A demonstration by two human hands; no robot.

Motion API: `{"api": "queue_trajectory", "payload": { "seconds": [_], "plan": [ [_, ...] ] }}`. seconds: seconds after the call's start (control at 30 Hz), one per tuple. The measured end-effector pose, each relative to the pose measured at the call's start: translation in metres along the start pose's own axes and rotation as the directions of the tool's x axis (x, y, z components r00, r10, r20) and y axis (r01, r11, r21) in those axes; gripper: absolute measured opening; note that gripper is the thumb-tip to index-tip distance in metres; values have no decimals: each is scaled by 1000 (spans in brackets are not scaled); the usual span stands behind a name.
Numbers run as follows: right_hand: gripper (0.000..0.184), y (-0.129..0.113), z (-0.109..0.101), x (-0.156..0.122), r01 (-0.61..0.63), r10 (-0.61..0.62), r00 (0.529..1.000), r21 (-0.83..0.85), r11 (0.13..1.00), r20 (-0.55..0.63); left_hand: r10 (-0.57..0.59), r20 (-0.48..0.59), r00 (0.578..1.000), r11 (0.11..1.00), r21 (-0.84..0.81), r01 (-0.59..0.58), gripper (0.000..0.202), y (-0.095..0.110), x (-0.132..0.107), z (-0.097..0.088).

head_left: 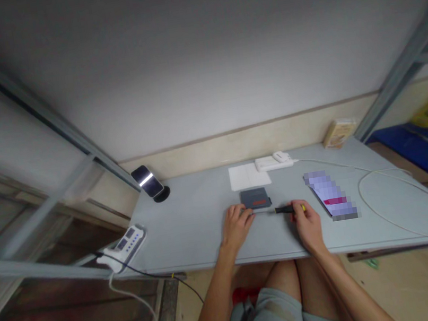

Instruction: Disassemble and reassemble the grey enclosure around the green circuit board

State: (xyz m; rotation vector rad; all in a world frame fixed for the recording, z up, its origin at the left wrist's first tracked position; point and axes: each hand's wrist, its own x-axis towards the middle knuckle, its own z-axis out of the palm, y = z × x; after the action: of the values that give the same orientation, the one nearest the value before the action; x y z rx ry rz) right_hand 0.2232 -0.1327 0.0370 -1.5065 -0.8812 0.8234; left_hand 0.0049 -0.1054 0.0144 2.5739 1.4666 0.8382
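My right hand point(305, 217) is closed around a screwdriver point(283, 209) with a black and yellow handle, its shaft pointing left. My left hand point(238, 223) rests on the table point(191, 223) with fingers curled at the near left corner of a small dark grey box with a red label point(255, 198). The screwdriver tip lies near the box's near edge, between my two hands. What my left fingers pinch, if anything, is too small to make out.
A white paper point(247, 176) and a white charger block point(273, 161) with a looping white cable point(404, 196) lie behind. A phone point(331, 194) lies to the right, a power strip point(124, 245) at the left edge, a phone on a stand point(149, 182) at back left, a small carton point(339, 132) at back right.
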Motion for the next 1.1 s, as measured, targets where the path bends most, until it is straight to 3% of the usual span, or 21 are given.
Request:
{"api": "queue_trajectory", "payload": {
  "seconds": [0.23, 0.37, 0.47, 0.57, 0.67, 0.77, 0.93, 1.1],
  "plan": [
    [49, -1, 0, 0, 4, -4, 1000, -1, 1000, -14, -15, 6, 1000, 1000, -26, 15, 21, 5, -1, -3],
    [50, 0, 0, 1, -15, 15, 1000, 0, 1000, -21, -117, -90, 989, 988, -114, 107, 23, 1, 2, 0],
    [50, 2, 1, 1, -4, 4, 1000, -21, 1000, 14, -298, -220, 929, 949, -174, 263, 25, -13, 20, 3],
    [51, 5, 2, 1, 15, -12, 999, -53, 998, 53, -371, -238, 898, 926, -172, 336, 24, -31, 53, 6],
    [54, 6, 2, 2, 5, 0, 998, -80, 997, 60, -362, -179, 915, 930, -138, 341, 21, -45, 83, 11],
    [55, 4, 2, 1, -7, 14, 997, -99, 995, 70, -283, -93, 955, 957, -94, 275, 21, -52, 97, 19],
    [53, -4, 4, -2, -4, 12, 994, -78, 997, 109, -268, -65, 961, 961, -90, 262, 21, -53, 89, 32],
    [51, -5, 1, -2, 11, -8, 995, -27, 1000, 96, -286, -89, 954, 956, -97, 278, 25, -53, 81, 31]
  ]
}}
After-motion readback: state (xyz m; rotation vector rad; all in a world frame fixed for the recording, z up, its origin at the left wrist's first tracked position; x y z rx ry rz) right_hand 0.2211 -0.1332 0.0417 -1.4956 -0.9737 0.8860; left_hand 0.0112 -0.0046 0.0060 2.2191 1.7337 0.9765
